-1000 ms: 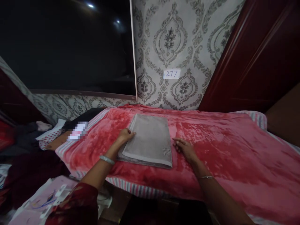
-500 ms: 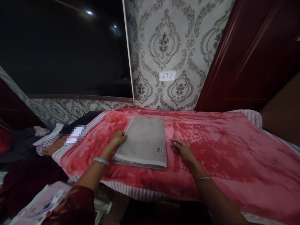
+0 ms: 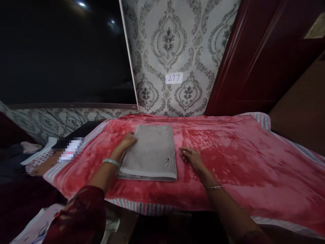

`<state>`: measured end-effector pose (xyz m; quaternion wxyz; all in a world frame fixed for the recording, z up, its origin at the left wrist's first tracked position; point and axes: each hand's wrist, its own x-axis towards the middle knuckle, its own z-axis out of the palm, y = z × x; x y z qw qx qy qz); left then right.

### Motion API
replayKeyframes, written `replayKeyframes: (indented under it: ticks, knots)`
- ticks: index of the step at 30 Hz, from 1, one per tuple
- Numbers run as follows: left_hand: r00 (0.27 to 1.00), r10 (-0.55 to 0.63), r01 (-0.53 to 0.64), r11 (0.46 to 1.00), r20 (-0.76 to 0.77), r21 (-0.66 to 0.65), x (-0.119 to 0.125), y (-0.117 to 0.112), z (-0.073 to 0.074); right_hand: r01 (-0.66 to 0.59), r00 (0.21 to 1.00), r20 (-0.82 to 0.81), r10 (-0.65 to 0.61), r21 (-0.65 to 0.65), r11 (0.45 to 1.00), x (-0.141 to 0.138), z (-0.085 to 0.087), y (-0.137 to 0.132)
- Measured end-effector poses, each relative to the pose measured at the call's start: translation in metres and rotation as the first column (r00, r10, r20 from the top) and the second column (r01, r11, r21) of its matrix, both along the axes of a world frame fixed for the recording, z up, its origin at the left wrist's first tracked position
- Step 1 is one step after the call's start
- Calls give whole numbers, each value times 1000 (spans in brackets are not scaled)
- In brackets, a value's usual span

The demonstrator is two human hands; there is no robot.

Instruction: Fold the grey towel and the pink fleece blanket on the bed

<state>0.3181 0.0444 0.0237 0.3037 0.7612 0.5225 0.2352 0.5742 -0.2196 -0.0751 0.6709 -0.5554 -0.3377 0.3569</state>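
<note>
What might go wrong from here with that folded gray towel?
The left hand is at one side of the towel, while the right hand is apart from it, so a tug might skew it. A lower layer peeks out along the near edge, so the fold could look uneven. The soft blanket underneath might bunch up.

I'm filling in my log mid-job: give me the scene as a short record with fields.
Left hand: on the towel's left edge, thumb on top; grip unclear
Right hand: just off the towel's right edge, fingers loosely curled
Towel: gray, folded, lying on the blanket
Blanket: red, striped border
Behind: patterned wall, label reading 277
Upper left: television, screen dark
</note>
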Motion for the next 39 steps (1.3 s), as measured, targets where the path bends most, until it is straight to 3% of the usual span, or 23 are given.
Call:
replayKeyframes:
  ticks: [4, 7, 10, 12, 14, 19, 24, 26, 29, 31, 35, 39]
  knots:
    - [999, 12, -12, 1000, -39, -1, 23, 13, 8, -9, 996, 91, 22, -144, 990, -5, 11, 3]
    - [999, 29, -29, 1000, -39, 6, 37, 21, 7, 1, 979, 193, 65, -323, 946, -13, 24, 14]
    - [999, 22, -22, 1000, -25, 12, 47, 27, 4, 118, 905, 418, 80, -428, 896, -22, 34, 32]
    - [1000, 12, -12, 1000, -10, 19, 51, 30, 3, 222, 807, 586, 76, -420, 880, -26, 35, 43]
    - [1000, -5, 5, 1000, 16, 20, 55, 32, 3, 265, 767, 640, 43, -378, 887, -28, 33, 49]
    - [992, -61, 56, 997, 111, 49, 67, 34, -4, 194, 846, 532, 18, -339, 921, -28, 20, 48]
    - [994, -74, 69, 996, 84, 57, 67, 38, -8, 154, 852, 519, 60, -359, 920, -23, 15, 43]
    - [997, -60, 58, 997, 53, 48, 62, 39, -6, 204, 820, 570, 41, -358, 911, -16, 19, 43]
    - [999, -45, 45, 998, 16, 43, 50, 33, -1, 354, 662, 749, -28, -279, 893, -6, 35, 54]
    - [998, -61, 61, 997, -3, 53, 40, 22, 1, 357, 518, 856, -16, -199, 913, -4, 49, 70]
    - [995, -70, 81, 986, -77, 149, 16, -18, -6, 295, 300, 939, 167, -257, 920, -17, 71, 118]
    - [929, -89, 213, 923, -360, 320, -5, -57, -26, 259, 160, 939, 304, -337, 905, -22, 71, 155]
